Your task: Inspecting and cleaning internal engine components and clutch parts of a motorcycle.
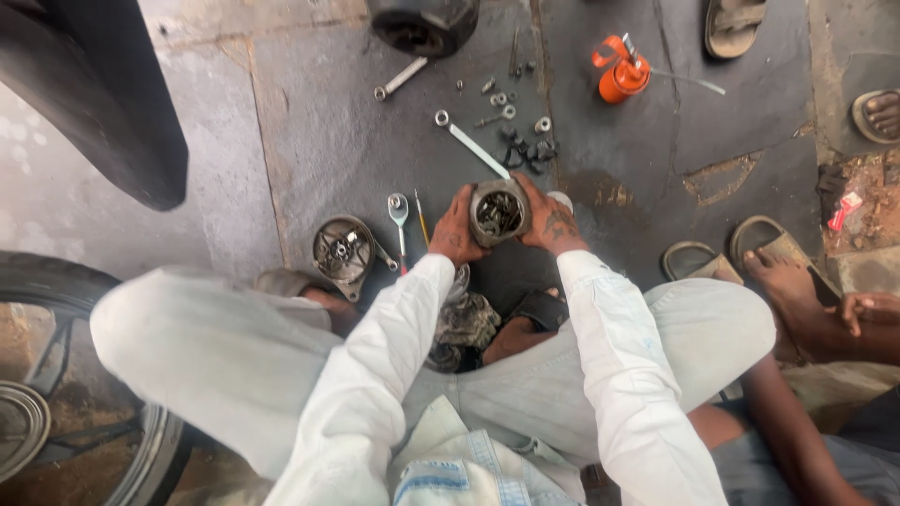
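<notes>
I squat over an oily concrete floor, both arms in white sleeves. My left hand (pixel 457 232) and my right hand (pixel 551 219) clasp a round, greasy metal housing (pixel 499 213) from either side, its open end facing up with dark parts inside. A grimy rag (pixel 465 323) lies on the floor between my feet, just below the housing.
A round metal cover plate (pixel 343 251), a ratchet wrench (pixel 398 217) and a screwdriver (pixel 421 221) lie left of my hands. Beyond are a ring spanner (pixel 472 145), loose nuts and washers (pixel 521 126), an orange oil can (pixel 620 73). Tyre (pixel 56 431) at left; another person's foot (pixel 792 290) and hand at right.
</notes>
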